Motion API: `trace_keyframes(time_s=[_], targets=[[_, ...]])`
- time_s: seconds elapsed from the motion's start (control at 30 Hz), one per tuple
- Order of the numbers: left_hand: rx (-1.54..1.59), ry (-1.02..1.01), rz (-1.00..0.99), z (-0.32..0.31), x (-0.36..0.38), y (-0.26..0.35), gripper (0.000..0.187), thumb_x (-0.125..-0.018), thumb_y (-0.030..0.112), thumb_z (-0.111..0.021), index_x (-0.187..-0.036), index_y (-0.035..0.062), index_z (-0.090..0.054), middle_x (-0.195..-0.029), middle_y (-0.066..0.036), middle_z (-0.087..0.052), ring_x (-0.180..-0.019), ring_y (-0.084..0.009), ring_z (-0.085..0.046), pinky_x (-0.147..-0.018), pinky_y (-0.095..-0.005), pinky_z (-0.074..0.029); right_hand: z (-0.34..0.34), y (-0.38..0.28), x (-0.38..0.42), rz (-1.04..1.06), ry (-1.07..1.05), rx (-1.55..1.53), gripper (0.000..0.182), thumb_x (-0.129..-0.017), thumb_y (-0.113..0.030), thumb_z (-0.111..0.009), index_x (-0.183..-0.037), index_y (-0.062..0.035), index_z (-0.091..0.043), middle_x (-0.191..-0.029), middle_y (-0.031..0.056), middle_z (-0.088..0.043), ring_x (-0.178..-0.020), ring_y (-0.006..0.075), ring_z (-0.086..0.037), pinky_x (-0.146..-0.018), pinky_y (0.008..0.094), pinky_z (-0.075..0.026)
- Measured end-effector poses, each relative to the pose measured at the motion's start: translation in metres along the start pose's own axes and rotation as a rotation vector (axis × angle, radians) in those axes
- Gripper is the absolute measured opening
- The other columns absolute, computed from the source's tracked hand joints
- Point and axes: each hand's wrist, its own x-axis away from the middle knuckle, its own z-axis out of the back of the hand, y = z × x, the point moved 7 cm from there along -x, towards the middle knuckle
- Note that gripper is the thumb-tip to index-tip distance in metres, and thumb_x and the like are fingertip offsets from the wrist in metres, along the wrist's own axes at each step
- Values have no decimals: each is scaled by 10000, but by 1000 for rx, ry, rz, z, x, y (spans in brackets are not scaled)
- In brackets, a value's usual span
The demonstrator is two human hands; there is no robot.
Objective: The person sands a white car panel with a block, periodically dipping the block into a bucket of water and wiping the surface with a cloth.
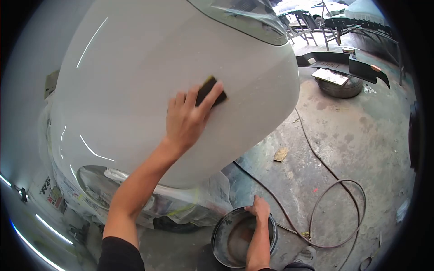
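My left hand is on the pale grey car hood, its fingers around a dark sanding block with a yellowish edge. The block lies against the painted surface. Lower down, my right hand grips the far rim of a black bucket on the floor. Murky liquid appears to fill the bucket's bottom. The fingertips inside the rim are partly hidden.
Masking paper and plastic cover the car's front below the hood. A dark hose loops across the concrete floor beside the bucket. At the right, a black bumper part rests above a tyre. A shoe stands near the hose.
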Motion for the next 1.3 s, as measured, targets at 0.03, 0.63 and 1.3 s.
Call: trace_keyframes(time_s=[0.03,0.63,1.3], targets=[[33,-8,-14,1,1,0,753,-812,115,-800,-1500,345,-599,-1218,-42,-635,-945,-276,-592,-791,-403,-478,3,-2,1,2,-1,6,762,-735,-432,-911,-1332,-64,-612,-1190,223,-711,-1134,412,-688,-931,506,-560],[-47,122,31,6,-58,-32,751,-830,205,-824,-1512,378,-562,-1180,-24,-629,-935,-266,-584,-779,-406,-484,2,0,9,3,32,10,789,-731,-434,-911,-1360,-70,-602,-1191,222,-711,-1136,411,-686,-930,499,-558],[-17,22,-96,25,25,-56,710,-839,184,-812,-1493,357,-595,-1197,-8,-633,-938,-239,-597,-788,-401,-477,5,1,5,13,12,15,761,-738,-430,-913,-1334,-60,-619,-1219,216,-710,-1159,407,-679,-953,497,-553]])
